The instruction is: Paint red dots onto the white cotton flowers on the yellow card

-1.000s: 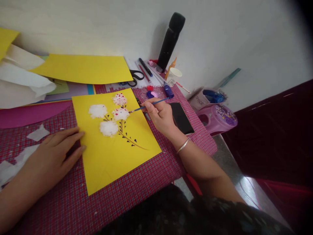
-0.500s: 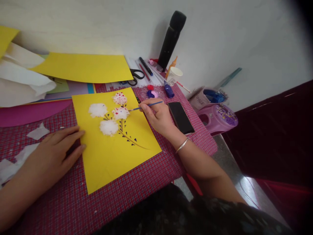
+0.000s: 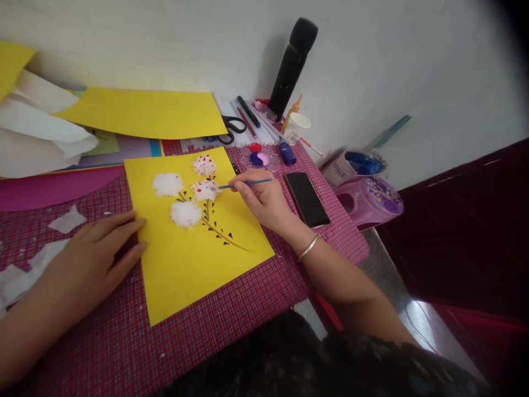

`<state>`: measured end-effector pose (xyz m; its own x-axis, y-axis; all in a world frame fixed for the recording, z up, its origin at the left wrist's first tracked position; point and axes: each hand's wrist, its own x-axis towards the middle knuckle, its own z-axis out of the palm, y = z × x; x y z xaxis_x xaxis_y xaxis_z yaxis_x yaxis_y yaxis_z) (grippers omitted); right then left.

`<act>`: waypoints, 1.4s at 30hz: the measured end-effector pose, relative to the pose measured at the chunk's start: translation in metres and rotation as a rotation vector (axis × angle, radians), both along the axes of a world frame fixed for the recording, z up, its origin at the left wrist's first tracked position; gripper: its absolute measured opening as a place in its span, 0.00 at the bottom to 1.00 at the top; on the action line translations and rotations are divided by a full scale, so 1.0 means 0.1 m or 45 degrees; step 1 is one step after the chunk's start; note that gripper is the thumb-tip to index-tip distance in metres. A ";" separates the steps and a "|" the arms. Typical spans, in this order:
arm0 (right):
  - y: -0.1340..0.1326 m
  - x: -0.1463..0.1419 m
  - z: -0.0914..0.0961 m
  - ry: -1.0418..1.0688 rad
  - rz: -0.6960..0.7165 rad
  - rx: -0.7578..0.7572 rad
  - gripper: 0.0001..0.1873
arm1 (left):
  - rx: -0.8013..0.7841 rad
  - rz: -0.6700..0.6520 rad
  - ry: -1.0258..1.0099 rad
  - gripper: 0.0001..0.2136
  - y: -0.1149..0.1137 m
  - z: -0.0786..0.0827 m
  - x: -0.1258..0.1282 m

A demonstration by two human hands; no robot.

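A yellow sheet (image 3: 182, 286) lies on the checked tablecloth, bearing a painted brown stem with small dark leaves and several fluffy white tissue flowers. My right hand (image 3: 262, 201) pinches a blue paintbrush (image 3: 248, 182), its tip at the middle-right tissue flower (image 3: 205, 190), which carries red and dark specks. The top flower (image 3: 204, 165) also has red specks; the left flower (image 3: 167, 184) and the lower flower (image 3: 185, 214) are plain white. My left hand (image 3: 99, 248) rests flat, fingers spread, its fingertips on the sheet's left edge.
Beyond my right hand is a paint palette (image 3: 259, 159) with red, blue and pink paint. A phone (image 3: 308, 199), a blue paint bottle (image 3: 287, 151), a paper cup (image 3: 297, 128), black-handled scissors (image 3: 233, 129) and a tall black bottle (image 3: 293, 69) stand or lie around it. Torn tissue (image 3: 67, 220) lies left.
The brush tip has moved slightly left and down onto the middle-right flower, my right hand shifting with it. My left hand stays on the sheet's edge. The whole view has shifted slightly.
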<state>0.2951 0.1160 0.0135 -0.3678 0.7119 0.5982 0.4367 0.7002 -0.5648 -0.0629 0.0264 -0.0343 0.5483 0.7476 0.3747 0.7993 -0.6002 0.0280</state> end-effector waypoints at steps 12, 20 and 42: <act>0.02 0.00 -0.04 -0.013 -0.006 -0.073 0.22 | -0.105 0.082 -0.007 0.30 -0.01 0.00 0.00; -0.02 -0.01 -0.03 0.169 -0.062 -0.209 0.23 | -0.165 0.125 -0.014 0.32 -0.04 0.00 0.00; 0.05 0.01 -0.05 0.376 -0.059 -0.512 0.12 | -0.076 0.071 -0.019 0.33 -0.02 0.05 0.06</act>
<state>0.2963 0.1214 0.0080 -0.1865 0.9192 0.3468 0.2429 0.3851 -0.8903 -0.0565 0.0246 -0.0294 0.4998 0.7982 0.3364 0.8308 -0.5516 0.0745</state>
